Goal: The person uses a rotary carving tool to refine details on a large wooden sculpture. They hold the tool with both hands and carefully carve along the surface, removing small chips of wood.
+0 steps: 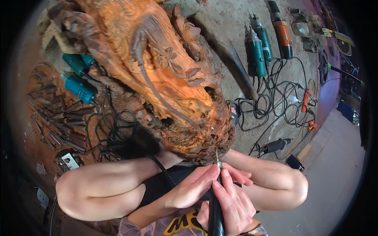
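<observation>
Two green power tools [257, 55] lie beside an orange tool [282, 35].

The left hand [191, 185] and right hand [234, 205] held a black tool [216, 220], its thin bit [217, 155] pointing at carved wood [173, 78]; two green tools [258, 58] lay farther right.

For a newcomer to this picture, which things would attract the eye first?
Probably the large orange-brown carved wood filling the upper middle. At lower centre, the person's left grip and right grip hold a slim black tool with a thin metal bit. Two green cylindrical power tools lie at upper right.
</observation>
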`<action>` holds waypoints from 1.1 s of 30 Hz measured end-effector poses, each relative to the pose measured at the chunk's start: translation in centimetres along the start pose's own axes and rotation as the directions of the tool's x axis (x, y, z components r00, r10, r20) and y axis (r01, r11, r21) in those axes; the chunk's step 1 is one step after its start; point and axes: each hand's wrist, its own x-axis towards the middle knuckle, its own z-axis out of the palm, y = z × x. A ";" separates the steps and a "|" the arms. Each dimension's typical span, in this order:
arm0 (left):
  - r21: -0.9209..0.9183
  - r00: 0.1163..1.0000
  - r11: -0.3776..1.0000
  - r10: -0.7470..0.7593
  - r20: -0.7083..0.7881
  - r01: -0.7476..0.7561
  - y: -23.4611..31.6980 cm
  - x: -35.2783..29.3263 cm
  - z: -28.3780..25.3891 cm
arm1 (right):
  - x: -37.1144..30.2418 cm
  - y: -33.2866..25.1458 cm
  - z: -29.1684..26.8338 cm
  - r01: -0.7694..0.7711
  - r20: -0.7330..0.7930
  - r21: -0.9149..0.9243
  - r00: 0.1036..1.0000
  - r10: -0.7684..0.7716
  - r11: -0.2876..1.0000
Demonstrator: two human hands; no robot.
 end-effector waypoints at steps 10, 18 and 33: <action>0.262 0.998 0.964 -0.040 -0.053 0.053 1.0 2.2 -4.2 | 1.7 2.9 2.0 -0.067 0.022 -0.017 0.998 0.067 0.998; 0.219 0.945 0.936 -0.222 -0.242 0.276 5.3 2.5 -2.1 | 3.7 4.0 2.4 -0.131 0.122 0.155 0.986 0.113 0.979; 0.301 0.975 0.935 -0.143 -0.169 0.190 3.3 3.4 -4.2 | 7.2 10.2 -2.4 -0.888 0.915 0.281 0.134 0.380 -0.365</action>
